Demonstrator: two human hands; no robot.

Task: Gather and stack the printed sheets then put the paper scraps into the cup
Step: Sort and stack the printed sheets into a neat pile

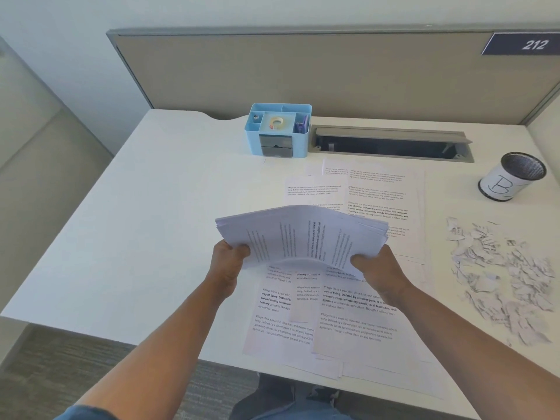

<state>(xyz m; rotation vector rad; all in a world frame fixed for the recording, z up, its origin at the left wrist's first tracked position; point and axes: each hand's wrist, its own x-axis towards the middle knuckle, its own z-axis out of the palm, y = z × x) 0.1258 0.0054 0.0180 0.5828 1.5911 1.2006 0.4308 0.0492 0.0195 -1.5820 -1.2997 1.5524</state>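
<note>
A stack of printed sheets (300,234) is held in the air above the desk, bowed upward in the middle. My left hand (227,262) grips its left end and my right hand (378,268) grips its right end. Below and behind it, several more printed sheets (348,316) lie spread and overlapping on the white desk (151,222), some hanging over the front edge. A pile of torn paper scraps (503,277) lies at the right. The black mesh cup (512,177), wrapped in a white label marked "B", stands upright behind the scraps.
A light blue desk organizer (278,128) with a tape roll stands at the back centre. To its right is an open grey cable tray (391,142) sunk into the desk. A tan partition (303,74) with a "212" sign closes the back.
</note>
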